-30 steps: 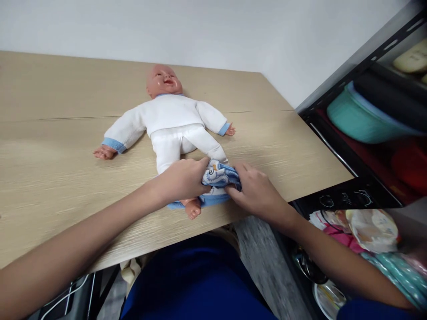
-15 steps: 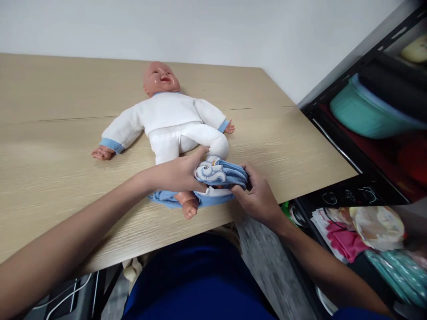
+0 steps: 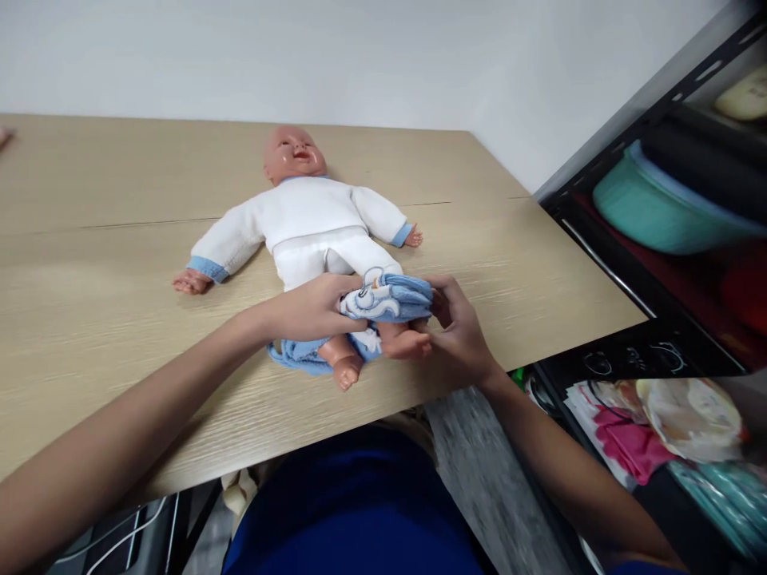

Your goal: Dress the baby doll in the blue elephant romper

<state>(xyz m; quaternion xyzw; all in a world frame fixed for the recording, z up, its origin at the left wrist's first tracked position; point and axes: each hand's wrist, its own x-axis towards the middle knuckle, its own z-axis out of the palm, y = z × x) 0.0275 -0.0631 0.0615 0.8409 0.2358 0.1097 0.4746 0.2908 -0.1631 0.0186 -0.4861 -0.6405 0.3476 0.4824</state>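
On its back on the wooden table lies a baby doll (image 3: 315, 212) in a white top with blue cuffs, head toward the wall. Blue trousers (image 3: 407, 294) with white trim are bunched around one lower leg of the doll, and its bare foot (image 3: 407, 342) sticks out below them. My left hand (image 3: 317, 310) is closed on the bunched cloth from the left. My right hand (image 3: 460, 331) grips its right side, fingers partly hidden behind it. The doll's other bare foot (image 3: 346, 370) rests on the table beside more blue cloth (image 3: 300, 355).
The table (image 3: 120, 295) has its front edge close to my body. To the right stands a black rack (image 3: 605, 247) with a teal basin (image 3: 665, 200). Below it are a pink cloth (image 3: 632, 443) and plastic-wrapped packs (image 3: 719, 503). White cables (image 3: 129, 531) hang at lower left.
The bunched blue cloth has moved up the doll's leg, and the foot has come out through it. My right hand has shifted slightly. Something skin-coloured has appeared at the far left edge.
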